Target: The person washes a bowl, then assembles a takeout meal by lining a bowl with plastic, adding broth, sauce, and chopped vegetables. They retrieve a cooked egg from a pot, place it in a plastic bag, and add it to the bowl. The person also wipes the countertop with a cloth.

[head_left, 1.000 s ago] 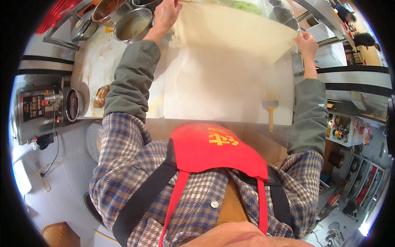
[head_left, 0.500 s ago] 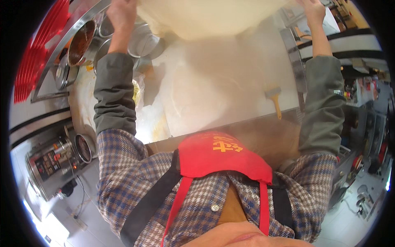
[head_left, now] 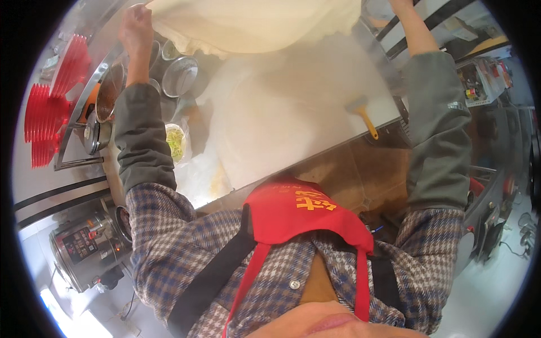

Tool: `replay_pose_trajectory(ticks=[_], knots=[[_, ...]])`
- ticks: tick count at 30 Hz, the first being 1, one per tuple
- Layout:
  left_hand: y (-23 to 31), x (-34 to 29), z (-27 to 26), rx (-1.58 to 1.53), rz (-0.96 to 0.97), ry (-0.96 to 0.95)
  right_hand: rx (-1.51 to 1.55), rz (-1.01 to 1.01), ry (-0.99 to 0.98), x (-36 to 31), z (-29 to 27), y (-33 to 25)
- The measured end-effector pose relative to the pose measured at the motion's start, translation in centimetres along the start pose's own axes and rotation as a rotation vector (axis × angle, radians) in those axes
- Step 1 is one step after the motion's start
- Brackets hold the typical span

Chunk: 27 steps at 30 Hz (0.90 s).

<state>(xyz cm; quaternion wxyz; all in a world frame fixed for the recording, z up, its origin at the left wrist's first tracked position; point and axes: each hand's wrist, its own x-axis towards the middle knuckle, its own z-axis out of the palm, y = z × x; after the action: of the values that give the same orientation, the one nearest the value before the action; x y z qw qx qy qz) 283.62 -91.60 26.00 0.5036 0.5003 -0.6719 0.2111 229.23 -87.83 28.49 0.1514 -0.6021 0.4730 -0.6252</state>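
A broad, pale sheet of dough [head_left: 259, 25] hangs over the far part of the worktop, its upper part cut off by the picture's edge. My left hand [head_left: 136, 31], raised at the far left, is closed at the dough's left corner. My right hand [head_left: 401, 5] is raised at the far right and mostly cut off; its fingers are out of sight. Below the dough lies the white worktop [head_left: 270, 124], dusted as if with flour. A flat brush with a yellow handle [head_left: 367, 121] rests near its right front edge.
Left of the worktop's middle stand a round metal pan [head_left: 180, 76] and a bowl of green shreds [head_left: 175, 143]. Stacked red plates or trays [head_left: 44, 121] are at the far left. A steel cooker [head_left: 84, 248] stands at lower left, and a white basket [head_left: 482, 84] at the right.
Both my hands and the dough sheet have shifted left and farther away in the picture. The view has turned a little, so the worktop's front edge slants more steeply.
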Motion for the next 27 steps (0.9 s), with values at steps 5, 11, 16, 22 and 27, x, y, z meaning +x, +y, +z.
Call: replay_pose_trajectory(ticks=[5, 11, 16, 22, 27], knots=[[1.8, 0.5, -1.3, 0.022, 0.093, -0.049, -0.365, -0.104, 0.113, -2.5, -2.1, -5.1], [6.1, -15.1, -6.6, -0.092, -0.107, -0.125, -0.501, -0.042, -0.097, -15.0, -8.7, -7.5], [12.5, -30.9, -11.8, -0.27, -0.073, -0.498, -0.614, 0.06, -0.231, -29.4, -15.8, -7.5], [17.8, -33.0, -13.6, -0.347, -0.099, -0.501, -0.623, 0.127, -0.097, -37.3, -20.8, -11.9], [21.2, -17.8, -9.9, -0.26, -0.009, -0.167, -0.531, 0.136, 0.271, -36.0, -23.9, -15.3]])
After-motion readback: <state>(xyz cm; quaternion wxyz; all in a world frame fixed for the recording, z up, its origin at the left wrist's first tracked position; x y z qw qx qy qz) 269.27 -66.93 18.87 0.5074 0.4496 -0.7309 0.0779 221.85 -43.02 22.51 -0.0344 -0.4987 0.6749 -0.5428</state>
